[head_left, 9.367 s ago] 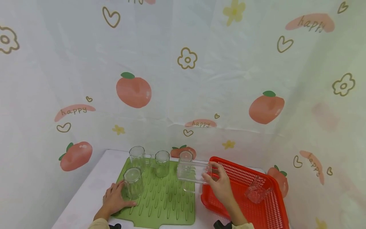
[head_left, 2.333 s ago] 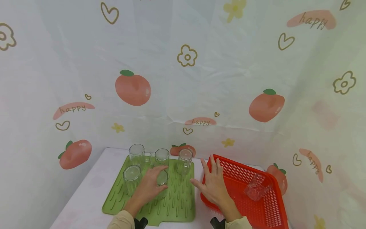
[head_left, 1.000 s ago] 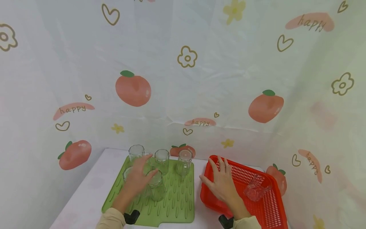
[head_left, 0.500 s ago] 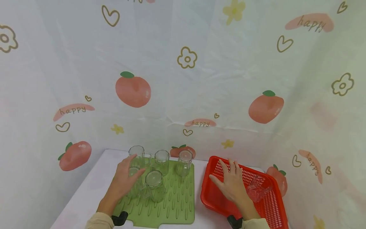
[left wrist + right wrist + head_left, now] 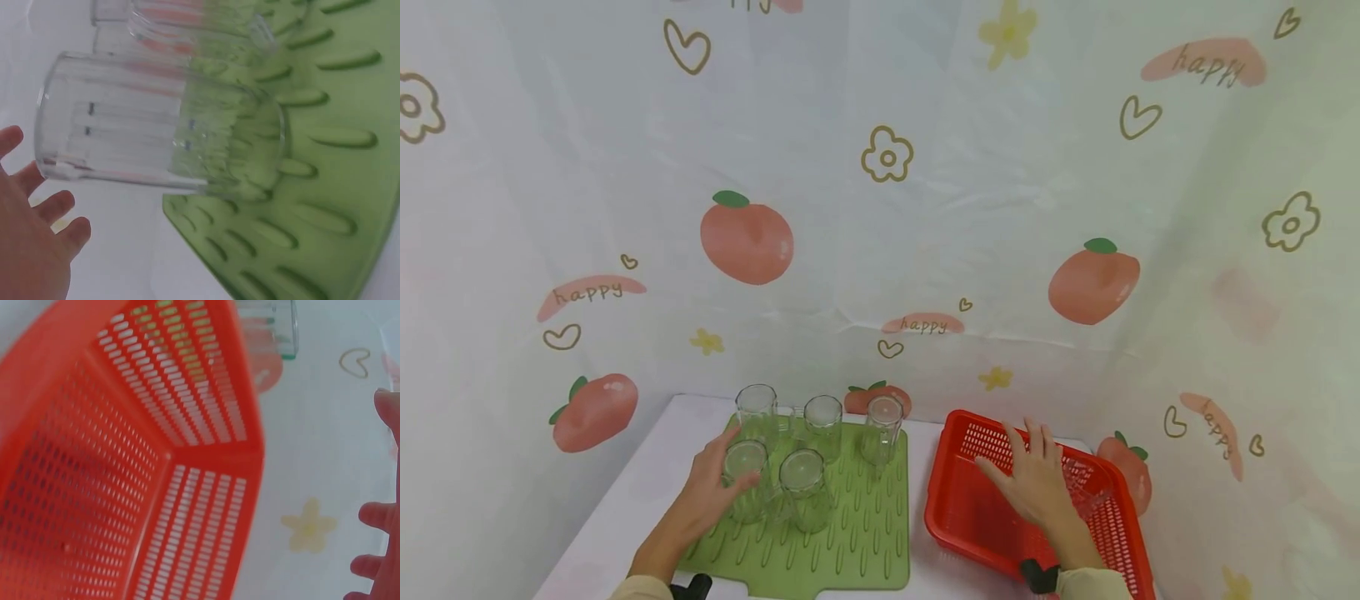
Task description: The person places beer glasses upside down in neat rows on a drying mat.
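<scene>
My left hand (image 5: pixel 703 483), its fingers spread, is beside the front-left glass mug (image 5: pixel 747 479) on the green ribbed mat (image 5: pixel 865 542). In the left wrist view that mug (image 5: pixel 156 125) stands near the fingertips, and I cannot tell whether they touch it. A second glass mug (image 5: pixel 807 492) stands just to its right. My right hand (image 5: pixel 1037 479) is over the red basket (image 5: pixel 958 500), fingers extended and holding nothing. Inside the basket, a clear glass piece (image 5: pixel 1086 492) is partly hidden behind this hand.
Along the mat's back stand a left glass mug (image 5: pixel 757 412), a middle glass mug (image 5: pixel 824 429) and a right glass mug (image 5: pixel 882 429). A printed curtain (image 5: pixel 925 233) hangs behind the white table (image 5: pixel 640 475).
A mug my right hand held at 9.4 s ago now stands front-middle on the mat. My left hand has left it and moved left; my right hand has moved right over the basket.
</scene>
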Demonstrator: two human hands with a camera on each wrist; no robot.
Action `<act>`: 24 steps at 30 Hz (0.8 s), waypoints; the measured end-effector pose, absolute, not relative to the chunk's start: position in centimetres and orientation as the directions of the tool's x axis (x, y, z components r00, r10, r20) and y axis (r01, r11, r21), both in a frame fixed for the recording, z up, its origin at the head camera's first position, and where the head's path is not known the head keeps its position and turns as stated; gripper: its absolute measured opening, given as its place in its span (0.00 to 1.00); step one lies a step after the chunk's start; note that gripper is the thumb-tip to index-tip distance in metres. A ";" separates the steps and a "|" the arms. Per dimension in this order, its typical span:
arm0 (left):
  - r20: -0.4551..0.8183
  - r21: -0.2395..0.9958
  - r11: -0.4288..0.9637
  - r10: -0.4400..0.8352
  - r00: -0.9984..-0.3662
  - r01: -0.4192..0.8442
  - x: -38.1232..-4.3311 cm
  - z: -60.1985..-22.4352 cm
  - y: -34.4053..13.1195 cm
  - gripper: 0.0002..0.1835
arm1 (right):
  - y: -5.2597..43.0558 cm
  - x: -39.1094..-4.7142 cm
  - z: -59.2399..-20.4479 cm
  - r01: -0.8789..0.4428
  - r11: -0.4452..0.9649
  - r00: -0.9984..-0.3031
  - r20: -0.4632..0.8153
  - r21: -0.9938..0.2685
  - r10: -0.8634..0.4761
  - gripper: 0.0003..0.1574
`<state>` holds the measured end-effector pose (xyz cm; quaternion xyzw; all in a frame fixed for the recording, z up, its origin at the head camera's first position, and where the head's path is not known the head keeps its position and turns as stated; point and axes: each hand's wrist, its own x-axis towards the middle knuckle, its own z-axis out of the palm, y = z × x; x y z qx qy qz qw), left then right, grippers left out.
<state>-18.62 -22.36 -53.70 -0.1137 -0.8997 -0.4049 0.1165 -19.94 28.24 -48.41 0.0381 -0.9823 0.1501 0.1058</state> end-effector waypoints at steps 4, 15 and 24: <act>0.331 0.684 0.652 0.123 -0.936 0.328 -18.5 -54.6 -22.7 0.51 | 29.4 -20.1 -48.4 -0.085 0.957 -0.979 0.201 -0.277 -0.029 0.58; 0.318 0.650 0.686 0.142 -0.937 0.325 -18.2 -55.8 -22.9 0.59 | 32.9 -20.5 -49.0 0.038 0.963 -0.993 0.097 -0.267 0.066 0.63; 0.202 0.681 0.703 0.088 -0.975 0.204 -17.6 -56.3 -23.0 0.73 | 34.7 -20.9 -48.9 0.114 0.958 -0.993 0.011 -0.262 0.121 0.67</act>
